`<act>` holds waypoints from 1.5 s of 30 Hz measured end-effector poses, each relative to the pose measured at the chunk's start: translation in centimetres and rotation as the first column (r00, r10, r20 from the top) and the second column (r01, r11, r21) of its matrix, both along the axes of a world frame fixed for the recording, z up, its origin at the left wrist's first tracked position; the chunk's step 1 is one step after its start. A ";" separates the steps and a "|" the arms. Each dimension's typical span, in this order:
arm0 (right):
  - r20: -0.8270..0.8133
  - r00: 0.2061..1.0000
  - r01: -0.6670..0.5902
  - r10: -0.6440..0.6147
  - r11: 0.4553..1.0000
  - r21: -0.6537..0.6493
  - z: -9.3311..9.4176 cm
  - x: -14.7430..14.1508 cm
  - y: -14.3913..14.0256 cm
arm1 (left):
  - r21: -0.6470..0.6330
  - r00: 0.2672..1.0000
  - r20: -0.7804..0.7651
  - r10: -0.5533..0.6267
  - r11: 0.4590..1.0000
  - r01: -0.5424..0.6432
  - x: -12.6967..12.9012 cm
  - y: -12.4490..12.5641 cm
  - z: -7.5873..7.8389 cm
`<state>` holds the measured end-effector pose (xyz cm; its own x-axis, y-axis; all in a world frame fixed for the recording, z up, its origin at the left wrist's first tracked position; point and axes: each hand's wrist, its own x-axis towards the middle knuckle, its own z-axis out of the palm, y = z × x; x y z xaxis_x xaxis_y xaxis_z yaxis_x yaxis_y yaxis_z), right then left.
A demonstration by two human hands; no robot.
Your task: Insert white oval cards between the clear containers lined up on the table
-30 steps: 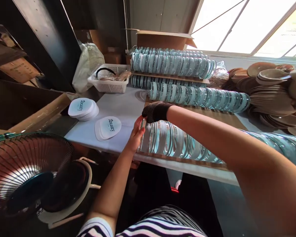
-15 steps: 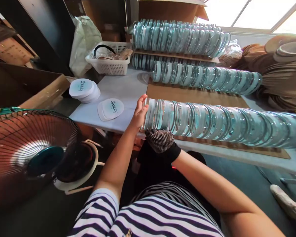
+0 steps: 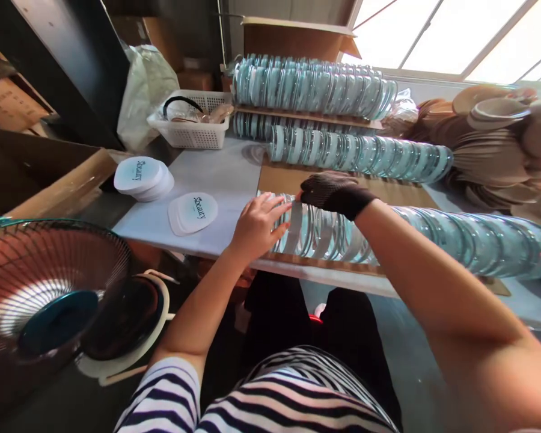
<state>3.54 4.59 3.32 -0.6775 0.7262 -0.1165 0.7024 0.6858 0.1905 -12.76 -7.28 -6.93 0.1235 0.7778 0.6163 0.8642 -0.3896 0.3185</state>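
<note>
A long row of clear, blue-tinted curved pieces [image 3: 433, 231], nested on edge, lies on a cardboard sheet along the table's near side. My bare left hand [image 3: 259, 225] rests at the row's left end, fingers stretched over the end pieces. My right hand [image 3: 329, 191], in a dark dotted glove, reaches over the row's top edge a little farther right. Its fingers are curled at the pieces; what lies between the fingertips is hidden. My right forearm covers part of the row's middle.
Farther back lie another row of clear pieces [image 3: 360, 153] and a raised stack [image 3: 313, 87]. Printed white cards [image 3: 193, 213] and a white basket [image 3: 193, 135] are at left. A fan [image 3: 56, 307] stands left of me. Beige curved pieces [image 3: 487, 150] pile up at right.
My right hand has moved from below the row's near edge up onto its top edge. My left hand has shifted from the end face onto the top, fingers spreading. The camera view has shifted slightly.
</note>
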 end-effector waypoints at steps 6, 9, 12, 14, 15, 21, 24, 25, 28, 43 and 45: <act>0.125 0.979 -0.085 0.161 0.881 -0.465 -0.2 -4.0 5.9 | -0.017 1.000 -0.018 0.003 1.000 -0.004 0.5 -0.2 0.0; 0.167 0.963 -0.116 0.213 0.882 -0.457 0.2 -4.8 5.8 | 0.007 1.000 -0.009 0.001 1.000 -0.001 0.4 -0.2 -0.1; 0.215 0.948 -0.191 0.233 0.961 -0.198 1.2 -4.3 3.9 | 0.012 1.000 0.001 -0.008 1.000 0.008 0.4 0.0 -0.2; 0.136 0.976 -0.166 0.172 0.985 -0.052 1.3 -2.8 1.4 | 0.008 1.000 0.010 -0.009 1.000 0.009 0.4 0.1 -0.2; 0.063 0.989 -0.131 0.130 0.991 0.007 0.9 -1.9 -0.3 | 0.004 1.000 0.016 -0.008 1.000 0.008 0.5 0.1 -0.3; -0.228 0.974 0.009 0.011 0.996 0.088 -7.4 3.0 -11.1 | -0.011 1.000 0.018 -0.001 1.000 0.001 0.4 0.3 -0.5; -0.238 0.970 0.034 -0.041 0.999 -0.033 -12.2 3.3 -14.1 | -0.032 1.000 0.030 -0.001 0.999 0.002 0.0 0.4 -0.5; -0.239 0.969 0.054 -0.066 0.997 -0.057 -13.1 3.3 -14.5 | -0.042 1.000 0.028 -0.008 0.999 0.009 0.0 0.3 -0.4; -0.280 0.959 0.029 -0.045 0.998 -0.061 -12.7 4.3 -14.0 | -0.056 0.999 -0.013 0.034 0.998 -0.035 0.4 -0.4 0.2; 0.007 0.997 -0.055 0.080 0.736 -0.675 -1.3 2.7 9.8 | -0.058 0.980 -0.190 -0.055 0.997 0.044 5.8 0.6 0.9; 0.062 0.997 0.010 0.050 0.698 -0.716 -0.9 1.9 9.6 | -0.053 0.979 -0.198 -0.051 0.998 0.041 5.8 0.4 0.8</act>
<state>5.48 14.18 2.40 -0.6592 0.3904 -0.6426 0.6918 0.6499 -0.3148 -6.98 -6.88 -6.14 0.2763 0.7966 0.5377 0.8936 -0.4188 0.1613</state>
